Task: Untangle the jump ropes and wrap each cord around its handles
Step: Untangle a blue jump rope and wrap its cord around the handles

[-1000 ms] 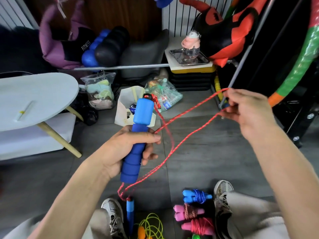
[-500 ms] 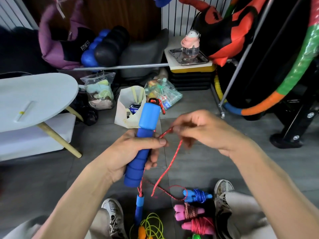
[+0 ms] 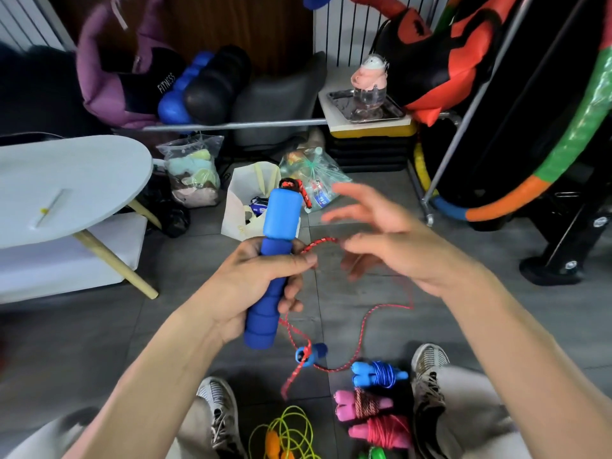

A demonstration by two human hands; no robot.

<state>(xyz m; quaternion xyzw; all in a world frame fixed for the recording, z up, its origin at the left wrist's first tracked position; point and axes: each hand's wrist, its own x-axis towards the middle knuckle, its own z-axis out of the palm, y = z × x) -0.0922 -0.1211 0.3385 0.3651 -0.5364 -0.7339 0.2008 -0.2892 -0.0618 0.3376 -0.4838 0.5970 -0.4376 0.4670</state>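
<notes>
The red braided jump-rope cord [image 3: 361, 329] runs from the black-and-red swivel cap at the top of a blue ribbed foam handle [image 3: 273, 260] held at the centre of the frame, arcs to the right of the handle, and drops to the grey tiled floor [image 3: 364, 299]. There it passes through the second blue handle [image 3: 310, 355], which hangs or lies end-on at lower centre; which of the two cannot be told.

The left hand [image 3: 255, 286] grips the foam handle upright, fingers and thumb wrapped round its lower ribbed section, and the cord passes beside the thumb. The right hand [image 3: 390, 246] is just right of the handle, fingers spread and motion-blurred. Whether it touches the cord cannot be told.

At lower right, between two grey mesh shoes, lie three wound ropes: a blue-handled bundle with blue cord [image 3: 377, 375], a pink-handled bundle with dark speckled cord [image 3: 359, 405], and a pink-handled bundle with red cord [image 3: 384, 431]. A loose yellow-green cord [image 3: 291, 432] lies at bottom centre.

At upper left, a purple and black bag [image 3: 132, 81] bears the word "FITNESS" in white.
</notes>
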